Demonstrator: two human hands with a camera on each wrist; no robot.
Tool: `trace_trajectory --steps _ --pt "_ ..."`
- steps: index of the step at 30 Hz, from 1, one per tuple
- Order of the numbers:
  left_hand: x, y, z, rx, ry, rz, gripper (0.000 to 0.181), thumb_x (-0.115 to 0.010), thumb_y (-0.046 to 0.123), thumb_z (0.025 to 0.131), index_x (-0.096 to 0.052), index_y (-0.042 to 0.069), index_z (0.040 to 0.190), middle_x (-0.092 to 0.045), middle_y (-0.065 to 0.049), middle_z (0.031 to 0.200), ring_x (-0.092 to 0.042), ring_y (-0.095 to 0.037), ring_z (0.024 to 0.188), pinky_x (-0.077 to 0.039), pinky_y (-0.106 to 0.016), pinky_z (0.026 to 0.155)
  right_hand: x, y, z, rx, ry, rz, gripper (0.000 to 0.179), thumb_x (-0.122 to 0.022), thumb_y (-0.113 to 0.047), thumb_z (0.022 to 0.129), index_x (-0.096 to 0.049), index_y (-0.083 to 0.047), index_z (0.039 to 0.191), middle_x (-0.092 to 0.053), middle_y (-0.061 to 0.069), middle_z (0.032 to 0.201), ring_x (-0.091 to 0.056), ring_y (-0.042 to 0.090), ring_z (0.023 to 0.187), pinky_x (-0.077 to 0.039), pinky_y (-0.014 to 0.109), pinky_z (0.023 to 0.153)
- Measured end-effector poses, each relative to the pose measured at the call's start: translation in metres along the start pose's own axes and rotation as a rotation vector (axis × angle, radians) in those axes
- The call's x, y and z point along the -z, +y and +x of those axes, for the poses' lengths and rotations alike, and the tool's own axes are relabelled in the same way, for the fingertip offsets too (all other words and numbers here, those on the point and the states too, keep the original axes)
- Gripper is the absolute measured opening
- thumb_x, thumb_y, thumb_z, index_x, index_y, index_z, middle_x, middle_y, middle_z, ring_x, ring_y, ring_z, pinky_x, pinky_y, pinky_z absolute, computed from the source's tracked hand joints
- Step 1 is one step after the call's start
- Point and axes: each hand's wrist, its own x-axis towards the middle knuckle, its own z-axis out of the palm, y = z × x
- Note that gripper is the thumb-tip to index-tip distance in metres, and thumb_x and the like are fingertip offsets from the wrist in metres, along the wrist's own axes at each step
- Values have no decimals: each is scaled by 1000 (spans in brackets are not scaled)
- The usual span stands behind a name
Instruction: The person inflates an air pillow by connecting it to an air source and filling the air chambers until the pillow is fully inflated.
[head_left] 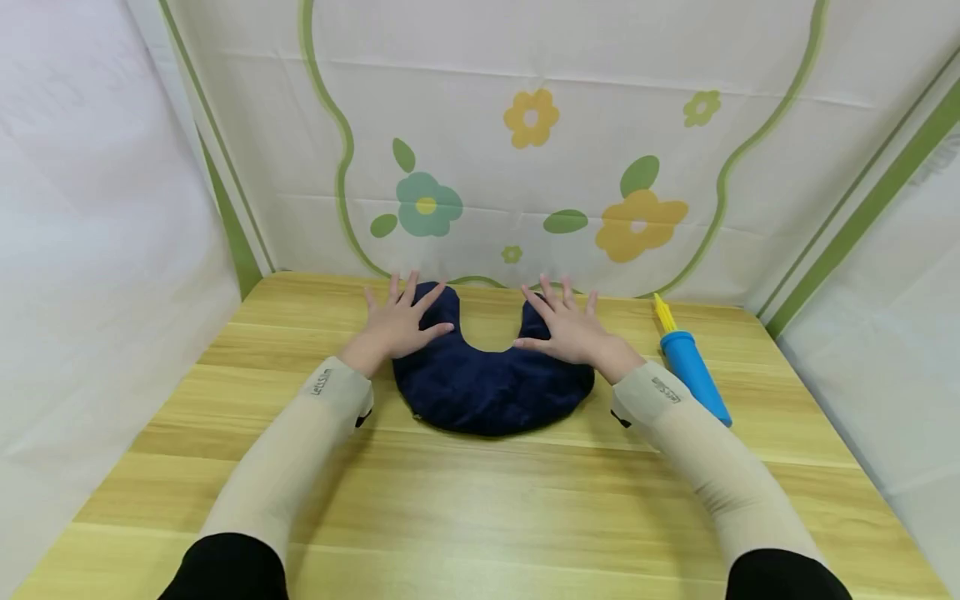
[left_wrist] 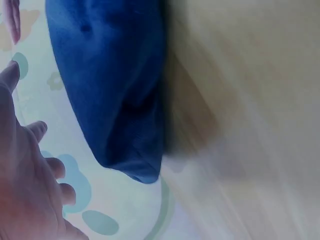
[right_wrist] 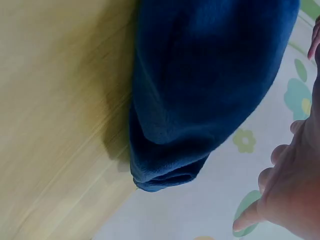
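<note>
A dark navy U-shaped neck pillow [head_left: 487, 396] lies on the wooden table with its opening towards the back wall. Over its left arm, my left hand [head_left: 397, 325] is held with fingers spread. My right hand [head_left: 573, 329] is spread likewise over the right arm of the pillow. Both wrist views show a gap between palm and pillow, so neither hand grips it. In the left wrist view the plush fabric [left_wrist: 110, 80] looks plump and slightly creased; the right wrist view shows a fold at the tip of the pillow [right_wrist: 170, 165].
A blue hand pump [head_left: 693, 375] with a yellow nozzle [head_left: 663, 314] lies on the table [head_left: 487, 517] to the right, beside my right forearm. A white curtain with flower prints [head_left: 480, 150] stands along the back edge, and white cloth hangs on both sides.
</note>
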Motion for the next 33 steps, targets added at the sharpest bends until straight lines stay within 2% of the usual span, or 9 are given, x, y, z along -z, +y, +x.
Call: trace_trajectory --steps 7,12,15,23,30,33 --pt "-2 -8 -7 -95 12 -63 80 -41 69 102 -11 34 166 7 -12 170 15 -37 153 12 -76 109 -4 4 -9 49 9 -9 99 -46 -79 92 3 -33 166 20 3 169 30 33 149 18 75 106" --pt "0 -8 -13 -176 43 -62 77 -45 65 102 -17 32 166 -1 -8 171 8 -37 155 3 -76 111 -9 9 -15 89 21 8 97 -49 -73 95 0 -31 166 14 6 170 24 35 151 16 73 109" --pt "0 -9 -17 -214 52 -46 76 -47 63 103 -20 29 166 -5 -10 171 6 -37 155 0 -76 112 -11 10 -19 117 31 24 92 -52 -67 98 -4 -28 167 10 9 170 22 37 151 13 75 109" --pt "-2 -10 -27 -271 41 -31 75 -47 61 103 -20 30 166 -10 -11 170 0 -38 155 -2 -73 114 -15 12 -30 180 66 68 87 -58 -56 100 -16 -18 167 2 14 171 15 40 153 6 76 110" --pt "-1 -12 -35 -302 8 -46 72 -52 54 104 -25 28 165 -12 -13 170 -6 -43 154 -6 -73 114 -20 16 -44 225 7 138 85 -58 -54 101 -13 -23 167 -2 12 171 6 43 154 -4 74 114" --pt "-1 -15 -40 -314 -11 -59 71 -54 52 104 -27 26 164 -14 -14 169 -7 -43 154 -8 -74 114 -24 19 -48 268 -6 166 84 -59 -52 101 -17 -20 166 -7 15 171 1 46 153 -9 75 112"
